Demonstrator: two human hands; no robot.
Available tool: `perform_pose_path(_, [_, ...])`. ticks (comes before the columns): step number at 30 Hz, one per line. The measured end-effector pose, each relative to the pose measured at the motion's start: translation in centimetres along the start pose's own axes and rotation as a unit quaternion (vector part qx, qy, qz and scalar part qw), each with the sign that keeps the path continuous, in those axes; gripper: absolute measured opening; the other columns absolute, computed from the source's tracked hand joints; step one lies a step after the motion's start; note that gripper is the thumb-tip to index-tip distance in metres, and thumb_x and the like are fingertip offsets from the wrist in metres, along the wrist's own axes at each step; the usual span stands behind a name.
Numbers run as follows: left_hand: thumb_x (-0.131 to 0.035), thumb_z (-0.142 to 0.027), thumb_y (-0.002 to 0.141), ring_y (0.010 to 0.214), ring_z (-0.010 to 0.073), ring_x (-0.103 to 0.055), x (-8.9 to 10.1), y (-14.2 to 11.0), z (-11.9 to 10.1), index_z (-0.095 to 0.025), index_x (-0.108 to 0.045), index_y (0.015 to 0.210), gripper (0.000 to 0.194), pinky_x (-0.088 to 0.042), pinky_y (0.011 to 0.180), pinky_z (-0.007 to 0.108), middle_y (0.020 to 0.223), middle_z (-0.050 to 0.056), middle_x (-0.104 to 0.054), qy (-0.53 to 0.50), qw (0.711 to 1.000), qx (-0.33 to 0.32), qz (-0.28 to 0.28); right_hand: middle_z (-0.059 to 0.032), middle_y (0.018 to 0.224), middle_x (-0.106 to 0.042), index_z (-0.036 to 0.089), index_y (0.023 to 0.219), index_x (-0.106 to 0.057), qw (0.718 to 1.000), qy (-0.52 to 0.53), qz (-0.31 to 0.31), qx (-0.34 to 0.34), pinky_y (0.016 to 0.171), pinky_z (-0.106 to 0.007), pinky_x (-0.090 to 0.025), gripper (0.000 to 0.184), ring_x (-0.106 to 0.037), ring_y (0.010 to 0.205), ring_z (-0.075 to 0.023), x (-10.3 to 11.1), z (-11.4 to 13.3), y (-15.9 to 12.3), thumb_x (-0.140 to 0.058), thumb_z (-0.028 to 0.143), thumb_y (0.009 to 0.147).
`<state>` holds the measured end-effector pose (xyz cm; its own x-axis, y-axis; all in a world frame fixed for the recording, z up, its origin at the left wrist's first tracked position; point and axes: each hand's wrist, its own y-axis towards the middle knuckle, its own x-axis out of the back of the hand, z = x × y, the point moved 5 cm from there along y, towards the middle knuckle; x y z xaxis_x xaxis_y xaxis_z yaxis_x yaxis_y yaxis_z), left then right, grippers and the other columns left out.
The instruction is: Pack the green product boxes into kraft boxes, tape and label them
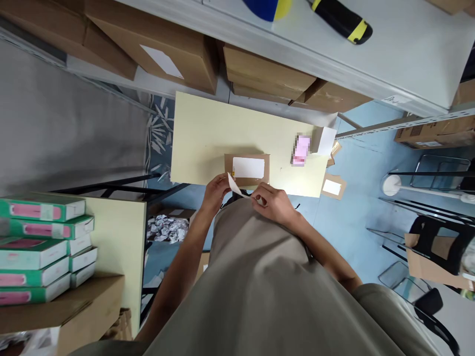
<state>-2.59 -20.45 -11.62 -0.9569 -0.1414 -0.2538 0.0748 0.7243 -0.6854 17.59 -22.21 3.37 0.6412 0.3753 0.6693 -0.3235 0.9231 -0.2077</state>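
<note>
A thin white paper strip (235, 186) spans the gap between my hands, close to my body. My left hand (215, 192) pinches its upper left end. At the other end, the curled fingers of my right hand (273, 201) close on the strip, partly hiding it. Just beyond the strip, a small brown cardboard box (247, 155) lies on the pale yellow table (208, 128) near its front edge. A white label (248, 167) covers most of the box's top.
A pixelated pink item (302, 150) and a white box (324, 141) sit at the table's right end. Large cartons (178, 47) fill the shelf behind. Green and white boxes (40, 267) are stacked at left. A black-yellow handle (343, 21) lies on the upper shelf.
</note>
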Motion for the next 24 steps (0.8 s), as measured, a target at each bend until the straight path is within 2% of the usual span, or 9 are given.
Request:
perform_pose_path(2, [-0.096,-0.059,0.063,0.088,0.0207,-0.071,0.4,0.3,-0.1,-0.021,-0.079,0.098,0.054,-0.054,0.074,0.030,0.098,0.007,-0.079,0.027,1.000,0.001,-0.015,-0.0016,0.094,-0.073,0.024,0.092,-0.070,0.997,0.056,-0.038,-0.039,0.066,-0.026,-0.047,0.010,-0.062,0.067,-0.0125,0.2,-1.5,0.3,-0.064,0.026,0.100])
perform_pose_path(5, [-0.092,-0.067,0.066,0.083,0.0198,-0.068,1.0,1.3,-0.4,-0.019,-0.079,0.093,0.057,-0.051,0.071,0.030,0.092,0.007,-0.077,0.092,0.995,-0.015,-0.035,-0.0012,0.083,-0.070,0.024,0.087,-0.067,0.974,0.154,-0.098,-0.131,0.065,-0.028,-0.049,0.027,-0.060,0.065,-0.0144,-0.2,-5.3,1.0,-0.068,0.048,0.100])
perform_pose_path(8, [-0.085,-0.068,0.074,0.087,0.0221,-0.069,1.0,3.1,-1.3,-0.019,-0.079,0.095,0.053,-0.054,0.078,0.034,0.095,0.008,-0.078,0.181,0.980,-0.071,-0.036,-0.0006,0.074,-0.067,0.025,0.083,-0.063,0.939,0.229,-0.115,-0.231,0.063,-0.030,-0.050,0.043,-0.059,0.064,-0.0166,-1.7,-9.6,1.9,-0.067,0.066,0.096])
perform_pose_path(10, [-0.081,-0.062,0.080,0.087,0.0231,-0.069,0.6,4.4,-1.8,-0.020,-0.079,0.094,0.044,-0.055,0.083,0.036,0.095,0.008,-0.079,0.249,0.961,-0.115,-0.039,-0.0009,0.072,-0.067,0.025,0.080,-0.061,0.922,0.244,-0.117,-0.277,0.065,-0.031,-0.051,0.047,-0.060,0.066,-0.0177,-2.8,-12.0,2.5,-0.066,0.070,0.094])
perform_pose_path(15, [-0.071,-0.045,0.087,0.085,0.0242,-0.068,-0.9,7.2,-2.2,-0.022,-0.079,0.087,0.025,-0.054,0.087,0.038,0.088,0.007,-0.078,0.374,0.909,-0.173,-0.055,-0.0047,0.081,-0.075,0.024,0.079,-0.063,0.913,0.211,-0.135,-0.322,0.075,-0.032,-0.055,0.040,-0.067,0.077,-0.0200,-4.5,-15.3,3.6,-0.068,0.061,0.093])
perform_pose_path(19, [-0.069,-0.041,0.089,0.084,0.0241,-0.068,-1.1,8.4,-1.9,-0.023,-0.079,0.088,0.021,-0.053,0.085,0.037,0.085,0.006,-0.077,0.392,0.904,-0.160,-0.059,-0.0055,0.086,-0.079,0.024,0.082,-0.066,0.917,0.185,-0.126,-0.330,0.078,-0.032,-0.055,0.028,-0.071,0.081,-0.0210,-5.2,-15.9,4.0,-0.067,0.048,0.095])
perform_pose_path(24, [-0.069,-0.039,0.091,0.087,0.0249,-0.069,-0.9,8.1,-2.0,-0.022,-0.079,0.089,0.020,-0.052,0.087,0.037,0.088,0.007,-0.078,0.410,0.897,-0.159,-0.052,-0.0059,0.090,-0.081,0.022,0.087,-0.069,0.927,0.139,-0.108,-0.330,0.079,-0.032,-0.054,0.018,-0.073,0.084,-0.0214,-5.6,-16.0,4.4,-0.067,0.037,0.098])
